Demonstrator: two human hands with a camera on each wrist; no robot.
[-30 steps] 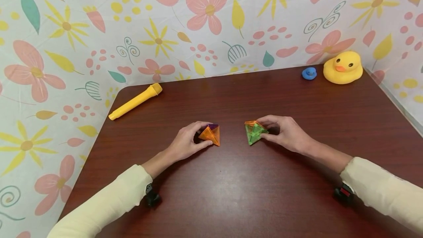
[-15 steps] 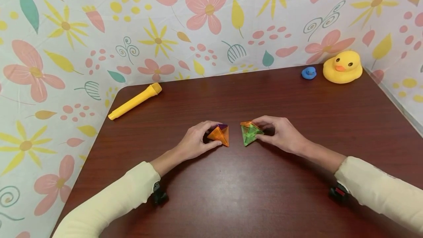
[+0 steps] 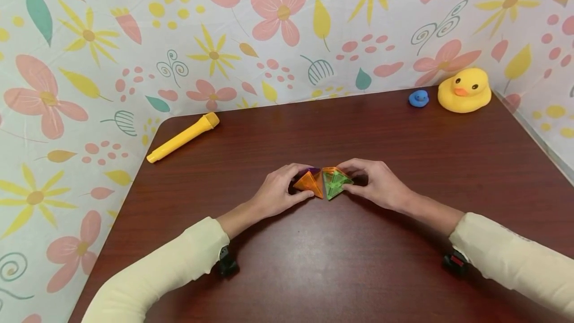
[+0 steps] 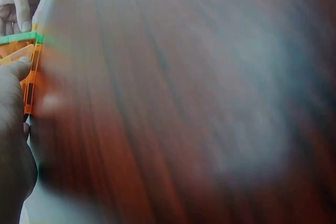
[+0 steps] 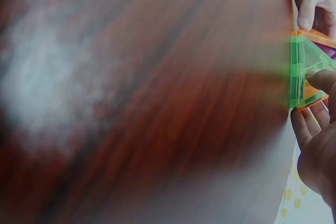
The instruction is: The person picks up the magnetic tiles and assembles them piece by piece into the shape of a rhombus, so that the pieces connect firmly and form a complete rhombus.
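Note:
In the head view, my left hand [image 3: 278, 192] grips an orange and purple pyramid of see-through magnetic tiles [image 3: 309, 184] between thumb and fingers. My right hand [image 3: 381, 182] pinches a second pyramid, with green and orange tiles [image 3: 335, 183]. The two pyramids stand side by side on the table, almost or just touching; a thin line parts them. Both wrist views catch the pieces only at the edge: orange tiles [image 4: 31, 80] under the left thumb, a green tile frame [image 5: 297, 72] at the right thumb. The far faces are hidden by the fingers.
On the dark wooden table [image 3: 287, 263], a yellow toy microphone [image 3: 183, 138] lies at the back left. A small blue duck [image 3: 419, 98] and a larger yellow duck [image 3: 464, 91] sit at the back right. A flower-print cloth [image 3: 282, 54] stands behind the table.
My left hand has slid its orange and purple pyramid to the right. My right hand has moved the green and orange one slightly left, so the gap between them has closed almost fully.

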